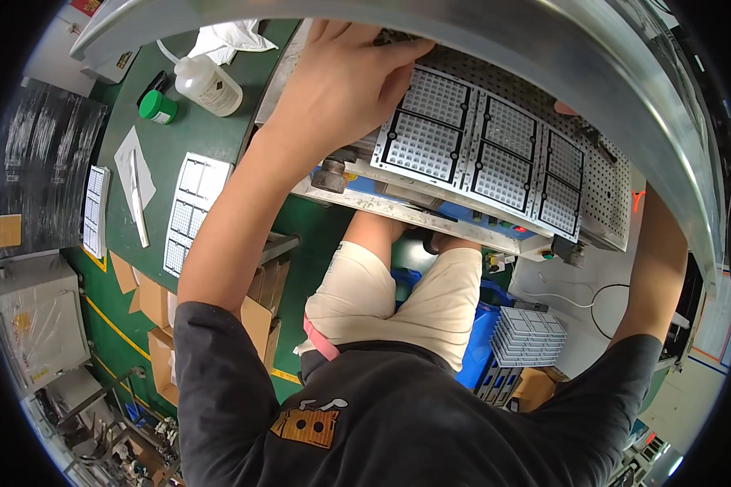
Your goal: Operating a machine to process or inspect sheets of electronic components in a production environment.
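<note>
A white panel (427, 146) with black-outlined grids of small round cells lies on a perforated metal plate (609, 195) of a machine bed before me. At the panel's far left corner, my left hand (341, 81) is closed, fingers bent and thumb near a small dark part (394, 36); what it grips is mostly hidden. A curved metal bar (625, 81) passes in front of my right hand (564, 107), leaving only a fingertip showing beyond the panel's far right edge. Close to that fingertip sits another small dark piece (597, 140). My right forearm reaches up behind the bar.
On the green table (120, 215) at left stand a white squeeze bottle (209, 86) and a green-lidded jar (157, 106). More gridded panels (193, 209) lie there, beside a white pen-like stick (138, 203). Stacked grey trays (529, 337) stand low right; cardboard boxes (256, 325) sit below left.
</note>
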A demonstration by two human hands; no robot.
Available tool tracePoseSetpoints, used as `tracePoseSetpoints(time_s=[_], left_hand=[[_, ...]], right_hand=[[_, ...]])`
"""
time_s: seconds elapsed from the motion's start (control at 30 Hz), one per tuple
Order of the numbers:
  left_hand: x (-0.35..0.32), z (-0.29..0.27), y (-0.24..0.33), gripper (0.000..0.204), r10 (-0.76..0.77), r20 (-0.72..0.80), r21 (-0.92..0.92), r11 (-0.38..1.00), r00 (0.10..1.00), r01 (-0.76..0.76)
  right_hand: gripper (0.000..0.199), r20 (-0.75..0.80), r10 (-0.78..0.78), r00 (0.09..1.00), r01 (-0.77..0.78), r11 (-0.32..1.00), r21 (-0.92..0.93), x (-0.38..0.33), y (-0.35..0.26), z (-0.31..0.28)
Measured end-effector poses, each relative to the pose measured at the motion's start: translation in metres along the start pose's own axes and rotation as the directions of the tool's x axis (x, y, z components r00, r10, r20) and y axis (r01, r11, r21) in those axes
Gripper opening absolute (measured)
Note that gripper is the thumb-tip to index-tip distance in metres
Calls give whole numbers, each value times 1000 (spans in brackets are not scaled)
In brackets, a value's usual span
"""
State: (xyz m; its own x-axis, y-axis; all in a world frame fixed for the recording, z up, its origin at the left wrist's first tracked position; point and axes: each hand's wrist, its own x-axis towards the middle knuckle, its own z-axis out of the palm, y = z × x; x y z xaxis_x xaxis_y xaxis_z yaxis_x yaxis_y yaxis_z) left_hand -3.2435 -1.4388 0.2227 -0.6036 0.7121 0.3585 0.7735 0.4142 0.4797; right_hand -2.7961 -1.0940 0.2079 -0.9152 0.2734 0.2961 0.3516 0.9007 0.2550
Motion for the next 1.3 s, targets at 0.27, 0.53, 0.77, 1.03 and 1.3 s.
tracePoseSetpoints(time_s=[0.27,0.53,0.77,1.03,1.3], left_hand=[[11,8,-4,36,29,54,-49,998,998,-26],[18,22,0,13,331,-85,133,938,940,-319],[22,29,0,13,334,-88,105,940,938,-325],[21,28,2,13,345,-86,141,933,935,-332],[22,33,-3,15,319,-57,199,932,946,-303]], right_hand=[[53,-89,49,995,-61,989,-133,80,62,62],[42,-180,169,969,-221,919,-327,115,43,69],[15,-118,225,967,-172,923,345,119,-59,40],[14,-200,91,976,-23,947,321,125,-67,37],[15,-402,-37,915,84,991,100,125,-58,47]])
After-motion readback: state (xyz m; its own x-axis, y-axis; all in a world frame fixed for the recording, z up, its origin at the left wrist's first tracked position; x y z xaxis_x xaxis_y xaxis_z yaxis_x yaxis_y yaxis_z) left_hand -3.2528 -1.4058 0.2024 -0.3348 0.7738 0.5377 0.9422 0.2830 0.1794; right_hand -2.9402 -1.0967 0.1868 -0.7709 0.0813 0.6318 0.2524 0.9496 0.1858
